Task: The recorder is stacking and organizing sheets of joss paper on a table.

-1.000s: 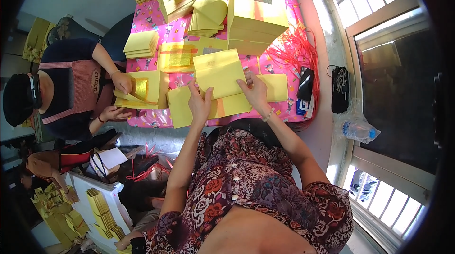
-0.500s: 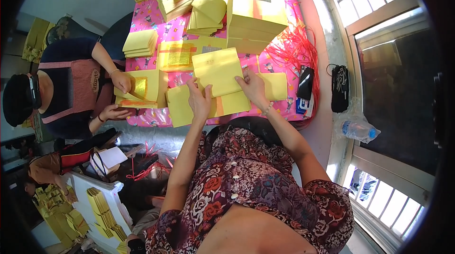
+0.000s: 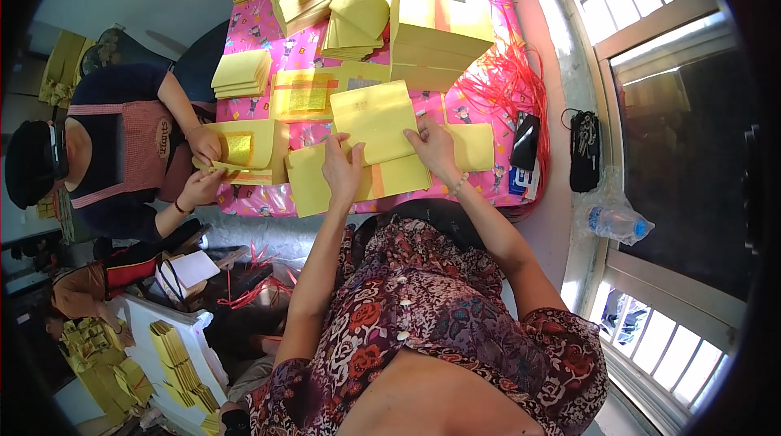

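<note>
On a pink patterned tablecloth, the left hand and right hand pinch the lower corners of a yellow paper sheet, seemingly mid-fold above a yellow stack; pressing a crease likely comes next.

Tablecloth: pink, small cartoon prints. On it: yellow paper sheet, gold-foil square, red strings. Below it: dress, dark, red-white floral. Left of it: apron, pink striped.
</note>
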{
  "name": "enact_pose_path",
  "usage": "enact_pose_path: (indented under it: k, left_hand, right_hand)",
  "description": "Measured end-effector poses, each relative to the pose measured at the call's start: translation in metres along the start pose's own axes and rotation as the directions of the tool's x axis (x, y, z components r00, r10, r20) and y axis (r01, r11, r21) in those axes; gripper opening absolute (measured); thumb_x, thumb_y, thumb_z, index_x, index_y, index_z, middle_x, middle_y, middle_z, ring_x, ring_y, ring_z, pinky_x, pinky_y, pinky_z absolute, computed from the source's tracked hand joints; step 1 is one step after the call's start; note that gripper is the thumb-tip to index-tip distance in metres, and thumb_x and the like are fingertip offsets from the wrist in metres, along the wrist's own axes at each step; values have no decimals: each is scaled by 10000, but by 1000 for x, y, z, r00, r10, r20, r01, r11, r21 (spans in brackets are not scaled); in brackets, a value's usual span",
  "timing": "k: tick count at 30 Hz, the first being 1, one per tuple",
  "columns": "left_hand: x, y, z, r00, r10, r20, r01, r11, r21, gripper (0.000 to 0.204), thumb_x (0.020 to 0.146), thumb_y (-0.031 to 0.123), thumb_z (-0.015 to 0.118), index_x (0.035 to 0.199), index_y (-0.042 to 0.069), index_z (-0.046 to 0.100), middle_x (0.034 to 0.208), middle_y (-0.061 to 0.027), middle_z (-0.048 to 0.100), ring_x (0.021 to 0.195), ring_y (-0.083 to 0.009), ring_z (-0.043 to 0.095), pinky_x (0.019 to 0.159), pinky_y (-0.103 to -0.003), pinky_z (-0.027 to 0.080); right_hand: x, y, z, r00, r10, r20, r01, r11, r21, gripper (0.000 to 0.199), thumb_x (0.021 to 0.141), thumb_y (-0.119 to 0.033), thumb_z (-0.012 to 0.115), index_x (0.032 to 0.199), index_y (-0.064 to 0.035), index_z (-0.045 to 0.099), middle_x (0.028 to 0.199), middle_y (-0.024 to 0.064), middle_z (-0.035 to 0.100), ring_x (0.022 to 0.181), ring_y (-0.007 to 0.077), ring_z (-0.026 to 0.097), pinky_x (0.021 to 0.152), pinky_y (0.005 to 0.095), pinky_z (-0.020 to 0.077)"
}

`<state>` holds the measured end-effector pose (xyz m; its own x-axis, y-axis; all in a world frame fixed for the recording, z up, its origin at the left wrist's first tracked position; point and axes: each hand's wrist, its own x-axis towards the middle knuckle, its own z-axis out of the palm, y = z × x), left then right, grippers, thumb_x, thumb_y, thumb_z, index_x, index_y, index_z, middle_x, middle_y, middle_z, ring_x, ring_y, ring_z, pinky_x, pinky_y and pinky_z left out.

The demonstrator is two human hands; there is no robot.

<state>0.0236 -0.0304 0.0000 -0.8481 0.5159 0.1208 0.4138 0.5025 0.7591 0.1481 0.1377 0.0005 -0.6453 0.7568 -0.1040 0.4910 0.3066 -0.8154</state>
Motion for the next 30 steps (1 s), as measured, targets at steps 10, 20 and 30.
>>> enact_pose_path:
  k: [10, 20, 30]
  left_hand:
    - [2, 4, 0, 1000, -21, 10, 20, 999, 38, 354, 861, 237, 686, 1108, 30, 538, 1033, -177, 618, 949, -361, 612, 810, -432, 474]
    - [4, 34, -7, 986, -160, 50, 146, 967, 209, 363, 830, 222, 718, 1091, 46, 537, 994, -149, 559, 953, -359, 590, 776, -461, 485]
    - [4, 20, 8, 968, 120, 219, -176, 951, 255, 227, 871, 179, 649, 1036, 59, 549, 973, -140, 552, 825, -354, 613, 686, -455, 501]
  right_hand:
    - [3, 0, 1, 1000, 22, 2, -21, 998, -52, 316, 821, -306, 711, 826, -30, 558, 659, 102, 598, 614, 273, 613, 577, 396, 467]
    - [4, 3, 1, 1000, 29, -12, -29, 997, -65, 331, 815, -325, 714, 811, -34, 556, 661, 104, 599, 622, 281, 617, 583, 400, 468]
    - [5, 1, 0, 1000, 24, 16, -22, 995, -101, 332, 819, -336, 715, 828, -42, 562, 664, 109, 604, 629, 294, 623, 588, 409, 471]
